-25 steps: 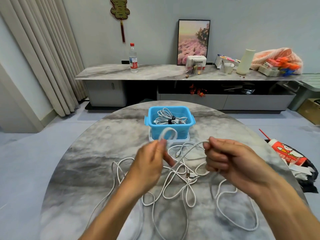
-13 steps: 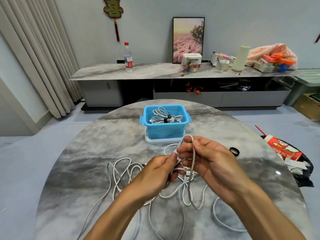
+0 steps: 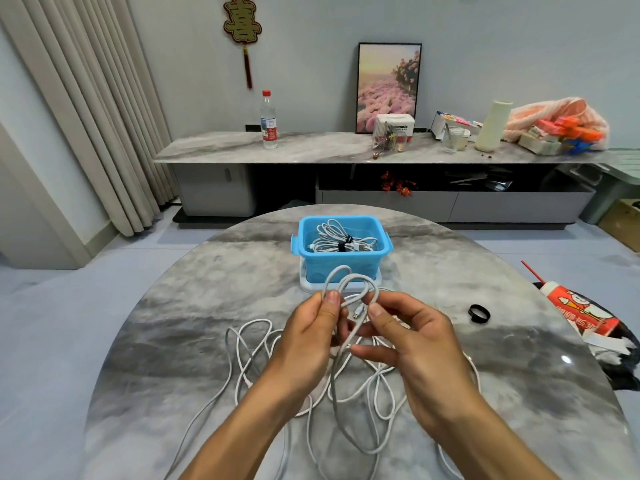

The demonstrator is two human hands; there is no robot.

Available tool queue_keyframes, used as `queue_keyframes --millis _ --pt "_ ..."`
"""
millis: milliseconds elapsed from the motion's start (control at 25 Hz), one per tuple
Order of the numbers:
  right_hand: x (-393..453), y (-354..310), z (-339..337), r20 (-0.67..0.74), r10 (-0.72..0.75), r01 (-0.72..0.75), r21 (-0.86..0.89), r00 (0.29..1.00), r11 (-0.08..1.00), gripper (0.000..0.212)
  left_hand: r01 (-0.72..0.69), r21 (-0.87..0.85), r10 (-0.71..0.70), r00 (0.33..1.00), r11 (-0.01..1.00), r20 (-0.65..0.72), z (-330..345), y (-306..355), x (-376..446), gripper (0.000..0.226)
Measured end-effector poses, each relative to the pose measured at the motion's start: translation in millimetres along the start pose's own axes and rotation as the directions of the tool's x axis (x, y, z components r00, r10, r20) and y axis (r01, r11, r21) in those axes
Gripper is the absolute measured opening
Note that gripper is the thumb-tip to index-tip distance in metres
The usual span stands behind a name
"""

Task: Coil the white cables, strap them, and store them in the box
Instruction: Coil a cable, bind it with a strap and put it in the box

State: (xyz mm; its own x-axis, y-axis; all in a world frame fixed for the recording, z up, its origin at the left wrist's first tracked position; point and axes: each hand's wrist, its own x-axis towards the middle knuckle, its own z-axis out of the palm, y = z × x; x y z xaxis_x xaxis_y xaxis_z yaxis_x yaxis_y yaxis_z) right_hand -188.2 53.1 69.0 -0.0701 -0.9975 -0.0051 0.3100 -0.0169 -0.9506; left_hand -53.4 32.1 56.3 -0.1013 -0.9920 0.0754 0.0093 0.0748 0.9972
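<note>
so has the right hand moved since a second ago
Yes. The right hand has moved left toward the left hand, now below the blue plastic box, both pinching the white cable.

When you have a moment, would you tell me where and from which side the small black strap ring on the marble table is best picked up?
Pinch the small black strap ring across its thin band, coming straight down from above with the right hand, the nearer one. It lies flat and alone on the grey marble table, apart from the white cables, so nothing blocks the fingers.
</note>
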Motion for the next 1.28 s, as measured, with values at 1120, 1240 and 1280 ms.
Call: queue_keyframes --millis 1120,1240,1280 --pt "19.4 4.1 -22.2 0.102 -0.117 0.141 -0.277 0.988 0.950 0.030 0.183 -0.098 -0.128 0.903 0.978 0.411 7.6 -4.3 -13.7 0.042" --pt "17.4 5.1 -21.4 0.113 -0.086 0.121 -0.353 0.990 0.928 0.040 0.288 -0.163 -0.183 0.865 0.944 0.466 8.5 -3.4 -16.5 0.042" --pt "16.4 4.9 -20.4 0.114 -0.058 0.093 -0.329 0.992 0.940 0.043 0.327 -0.208 -0.193 0.853 0.922 0.484 8.9 -3.3 -15.4 0.041"
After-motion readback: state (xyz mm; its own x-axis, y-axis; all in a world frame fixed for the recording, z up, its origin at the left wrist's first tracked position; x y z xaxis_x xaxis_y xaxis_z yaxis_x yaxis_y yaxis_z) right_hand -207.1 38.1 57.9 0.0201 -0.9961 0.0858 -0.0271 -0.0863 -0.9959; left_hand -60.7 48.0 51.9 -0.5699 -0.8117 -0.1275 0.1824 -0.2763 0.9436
